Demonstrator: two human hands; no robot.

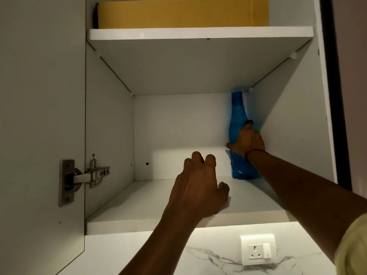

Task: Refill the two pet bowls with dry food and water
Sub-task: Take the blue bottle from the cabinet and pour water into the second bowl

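A tall blue plastic bottle point(237, 114) stands upright in the back right corner of the lower cupboard shelf point(143, 203). My right hand point(248, 140) is wrapped around the bottle's middle, its wrist wearing a thin red band. Over the middle of that shelf hovers my left hand point(198, 187), fingers curled and slightly apart, holding nothing. No pet bowls or dry food are in view.
The white wall cupboard stands open, its door point(39, 116) swung out on the left with a metal hinge point(83, 178). A yellow cardboard box point(182, 13) lies on the upper shelf point(198, 33). Below is a marble-patterned wall with a white socket point(257, 250).
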